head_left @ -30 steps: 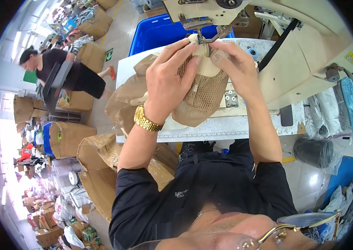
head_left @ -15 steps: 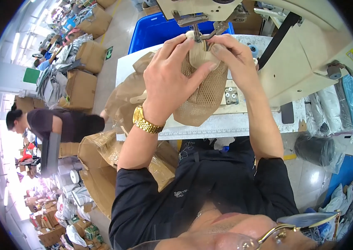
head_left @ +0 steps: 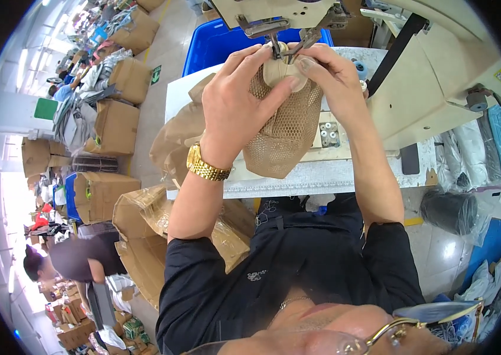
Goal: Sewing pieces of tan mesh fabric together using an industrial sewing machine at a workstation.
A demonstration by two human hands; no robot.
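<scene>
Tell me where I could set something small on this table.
The table has bare patches between bobbins and ruler, and between blue bin and tan cloth. Crowded: around the presser foot, where left hand and right hand hold the mesh.

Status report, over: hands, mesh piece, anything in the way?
Left hand on tan mesh piece; right hand pinching its cream end. Piece at presser foot of sewing machine. Nothing loose seen in the way; hands partly hide the cream end.
</scene>
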